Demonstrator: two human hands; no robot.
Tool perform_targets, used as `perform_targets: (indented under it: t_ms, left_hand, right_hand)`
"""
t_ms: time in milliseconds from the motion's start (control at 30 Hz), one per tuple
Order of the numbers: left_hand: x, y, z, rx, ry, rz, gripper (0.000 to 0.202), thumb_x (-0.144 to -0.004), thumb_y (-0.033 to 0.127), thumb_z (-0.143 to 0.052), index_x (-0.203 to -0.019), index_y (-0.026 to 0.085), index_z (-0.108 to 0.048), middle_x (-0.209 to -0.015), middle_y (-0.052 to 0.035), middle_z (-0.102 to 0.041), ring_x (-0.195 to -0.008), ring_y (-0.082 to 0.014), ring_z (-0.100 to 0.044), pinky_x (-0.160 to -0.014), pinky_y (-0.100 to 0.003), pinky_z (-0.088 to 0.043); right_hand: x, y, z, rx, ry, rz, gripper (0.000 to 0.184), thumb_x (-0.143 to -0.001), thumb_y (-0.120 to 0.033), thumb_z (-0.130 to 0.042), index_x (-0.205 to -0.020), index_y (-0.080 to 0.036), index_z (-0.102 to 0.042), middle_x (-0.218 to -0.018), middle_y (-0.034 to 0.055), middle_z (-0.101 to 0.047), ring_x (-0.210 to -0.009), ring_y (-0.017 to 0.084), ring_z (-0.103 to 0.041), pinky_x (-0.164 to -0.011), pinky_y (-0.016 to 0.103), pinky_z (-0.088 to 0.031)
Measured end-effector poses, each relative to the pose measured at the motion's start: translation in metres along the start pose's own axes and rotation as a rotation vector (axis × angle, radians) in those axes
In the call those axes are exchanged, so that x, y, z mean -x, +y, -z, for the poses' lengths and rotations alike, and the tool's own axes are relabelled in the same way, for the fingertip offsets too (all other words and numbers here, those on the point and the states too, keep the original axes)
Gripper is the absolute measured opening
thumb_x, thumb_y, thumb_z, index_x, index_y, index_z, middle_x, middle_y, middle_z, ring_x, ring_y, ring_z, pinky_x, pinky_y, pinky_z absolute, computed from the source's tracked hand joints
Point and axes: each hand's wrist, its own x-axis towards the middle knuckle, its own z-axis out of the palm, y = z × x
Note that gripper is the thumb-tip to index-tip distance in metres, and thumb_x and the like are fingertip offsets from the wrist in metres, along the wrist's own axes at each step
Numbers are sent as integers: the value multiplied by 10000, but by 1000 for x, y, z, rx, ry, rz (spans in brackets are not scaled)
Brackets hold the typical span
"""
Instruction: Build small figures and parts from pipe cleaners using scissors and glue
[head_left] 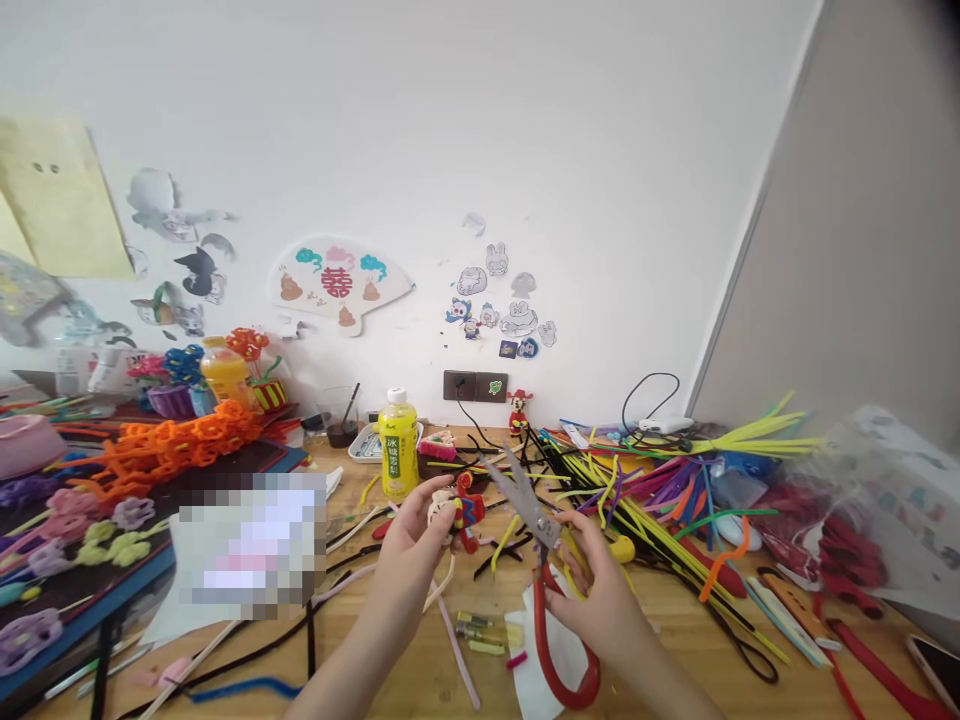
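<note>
My left hand (415, 535) pinches a small pipe-cleaner figure (459, 508) of red, blue and cream, held up over the wooden table (660, 620). A cream stem hangs down from the figure. My right hand (596, 590) grips red-handled scissors (541, 570). Their grey blades are parted and point up and left, with the tips close to the figure. Under my right hand lies a white scrap of paper (529, 665).
A yellow drink bottle (397, 445) stands behind my left hand. A big heap of coloured pipe cleaners (660, 480) covers the right side. Orange chains (172, 445) and flower shapes lie on a dark board at left. A phone (937, 660) lies at the right edge.
</note>
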Motion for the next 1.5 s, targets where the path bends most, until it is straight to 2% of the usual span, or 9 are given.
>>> perform_targets:
  t_ms: [100, 200, 267, 400, 500, 633, 833, 1200, 1500]
  left_hand:
    - [1, 0, -1, -35, -26, -7, 381, -653, 354, -662, -979, 181, -567, -775, -6, -597, -615, -112, -540, -589, -231, -449]
    - [1, 2, -2, -56, -14, 5, 367, -652, 375, -654, -947, 167, -587, -754, -14, -605, -592, -118, -539, -565, -238, -445]
    - [0, 3, -1, -56, -16, 31, 384, -666, 406, -632, -958, 162, -585, -717, -13, -598, -541, -108, -516, -509, -231, -430]
    - [1, 3, -1, -25, -37, 81, 404, -671, 408, -631, -1001, 186, -558, -720, -8, -594, -517, -97, -501, -411, -187, -376]
    - [3, 1, -1, 19, -92, 74, 409, -639, 374, -675, -985, 193, -554, -736, -5, -590, -497, -90, -489, -368, -176, -358]
    - [5, 1, -2, 63, -89, 64, 446, -558, 364, -738, -927, 171, -576, -667, 13, -556, -495, -92, -490, -387, -184, -379]
    - [1, -2, 2, 51, -111, 57, 422, -604, 347, -715, -957, 172, -563, -643, 16, -549, -454, -63, -453, -395, -177, -377]
    - [0, 2, 8, 36, -239, 53, 467, -580, 349, -726, -973, 163, -556, -632, -8, -580, -478, -111, -514, -397, -208, -421]
    - [-1, 4, 9, 38, -183, 29, 343, -644, 288, -689, -957, 193, -588, -729, -13, -606, -528, -98, -517, -428, -184, -403]
  right_hand:
    - [0, 9, -9, -476, -170, -121, 466, -677, -439, -532, -1078, -233, -412, -672, -28, -497, -514, 122, -503, -518, 264, -456]
    - [0, 10, -8, -607, -283, -124, 509, -651, -479, -551, -1070, -227, -405, -614, -60, -423, -452, 94, -422, -456, 236, -415]
    - [0, 6, -3, -441, -189, -87, 546, -588, -376, -637, -1067, -237, -415, -659, -53, -453, -516, 102, -460, -501, 230, -419]
    - [0, -3, 6, 166, 88, 1, 559, -506, -269, -680, -1027, -264, -478, -900, 7, -565, -755, 187, -554, -665, 296, -450]
    - [2, -6, 8, 429, 115, 108, 578, -526, -291, -671, -1070, -262, -480, -1016, 48, -572, -882, 245, -549, -740, 346, -441]
    - [7, -6, 6, 580, 81, 243, 609, -582, -294, -638, -1158, -259, -445, -912, 52, -590, -815, 249, -560, -687, 345, -445]
    - [5, -11, 8, 715, 105, 324, 620, -598, -259, -601, -1195, -244, -434, -850, 49, -583, -778, 240, -549, -646, 317, -439]
    - [-2, -11, 18, 685, 9, 252, 674, -587, -277, -621, -1228, -269, -413, -794, 27, -532, -739, 216, -513, -644, 315, -420]
    - [-4, -13, 22, 725, 47, 336, 629, -615, -266, -591, -1222, -269, -426, -782, 33, -523, -729, 230, -511, -644, 323, -410]
